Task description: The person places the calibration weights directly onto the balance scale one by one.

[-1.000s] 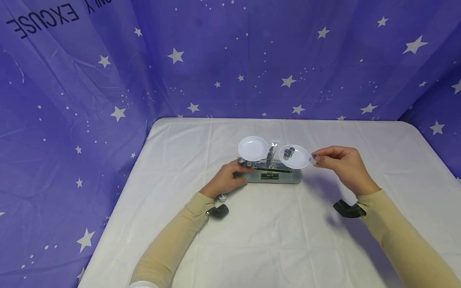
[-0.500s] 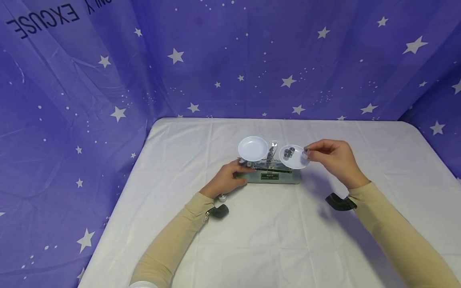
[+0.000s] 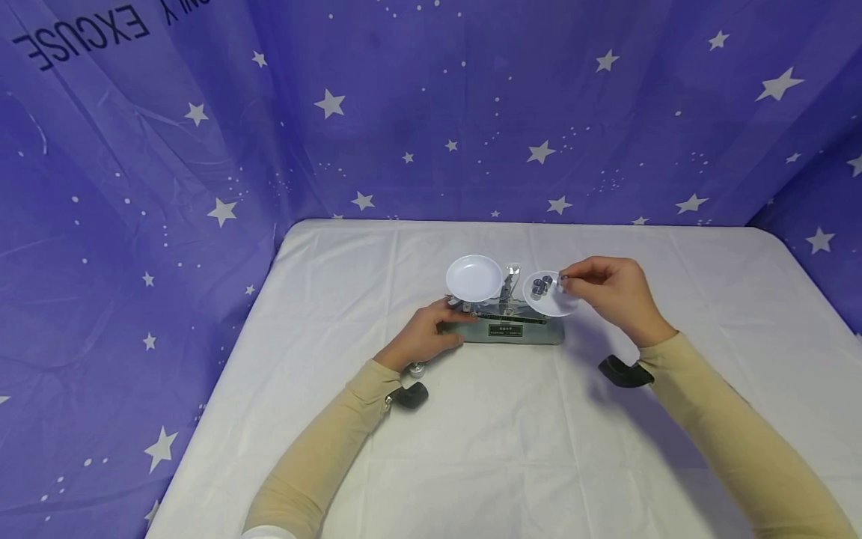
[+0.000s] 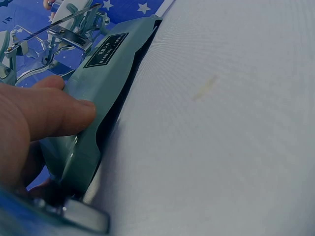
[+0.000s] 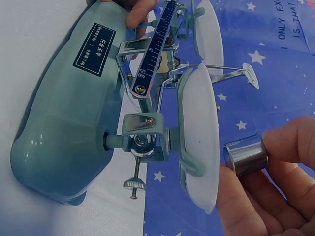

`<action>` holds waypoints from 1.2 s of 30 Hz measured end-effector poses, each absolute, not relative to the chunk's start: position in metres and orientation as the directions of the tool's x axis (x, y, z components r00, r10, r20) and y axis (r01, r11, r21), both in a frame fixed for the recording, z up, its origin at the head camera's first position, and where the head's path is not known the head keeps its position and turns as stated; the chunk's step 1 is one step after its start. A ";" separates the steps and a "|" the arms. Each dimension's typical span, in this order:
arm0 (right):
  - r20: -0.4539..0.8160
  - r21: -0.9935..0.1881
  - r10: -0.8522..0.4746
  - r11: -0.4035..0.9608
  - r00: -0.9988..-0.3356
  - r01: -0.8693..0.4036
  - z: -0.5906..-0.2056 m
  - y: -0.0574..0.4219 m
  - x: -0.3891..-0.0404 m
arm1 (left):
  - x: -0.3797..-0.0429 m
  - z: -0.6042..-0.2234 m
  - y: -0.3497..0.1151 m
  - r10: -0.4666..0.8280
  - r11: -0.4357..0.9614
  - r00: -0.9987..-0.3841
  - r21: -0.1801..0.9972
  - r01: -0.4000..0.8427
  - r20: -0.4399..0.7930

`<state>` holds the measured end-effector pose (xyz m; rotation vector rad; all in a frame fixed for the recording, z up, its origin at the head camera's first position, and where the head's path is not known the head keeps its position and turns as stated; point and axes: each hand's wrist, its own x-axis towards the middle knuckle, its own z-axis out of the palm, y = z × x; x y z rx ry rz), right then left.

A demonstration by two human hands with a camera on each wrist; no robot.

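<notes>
A green balance scale (image 3: 528, 333) stands on the table with two white pans. My left hand (image 3: 424, 333) grips the left end of its base, and in the left wrist view the thumb (image 4: 64, 113) lies along the front face. Over the right pan (image 3: 555, 305), my right hand (image 3: 613, 292) pinches a shiny cylindrical metal weight (image 5: 246, 155) between thumb and fingertips. Several metal weights (image 3: 541, 287) sit together on that pan, just left of the pinched one. The left pan (image 3: 474, 278) holds nothing.
A metal cylinder (image 3: 417, 369) stands on the white tablecloth (image 3: 485, 449) beside the left wrist, partly hidden. Black wrist devices (image 3: 625, 372) hang under both wrists. A blue starred curtain (image 3: 431, 97) closes off the back and sides.
My right hand has moved left with the metal weight, from beside the right pan to above it. My left hand has stayed on the balance scale.
</notes>
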<state>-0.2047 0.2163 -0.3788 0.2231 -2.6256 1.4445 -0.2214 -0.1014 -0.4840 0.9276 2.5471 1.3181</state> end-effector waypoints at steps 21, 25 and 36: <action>0.185 -0.719 -0.075 0.670 -0.980 -0.187 -0.370 0.206 -0.205 | -0.221 -0.480 -0.102 0.570 0.423 -0.804 0.781 0.461 0.166; 0.170 -0.704 -0.075 0.688 -0.983 -0.174 -0.370 0.204 -0.205 | -0.222 -0.480 -0.102 0.570 0.424 -0.806 0.783 0.455 0.160; 0.118 -0.678 -0.071 0.723 -0.990 -0.133 -0.370 0.203 -0.203 | -0.221 -0.482 -0.101 0.571 0.414 -0.803 0.784 0.462 0.171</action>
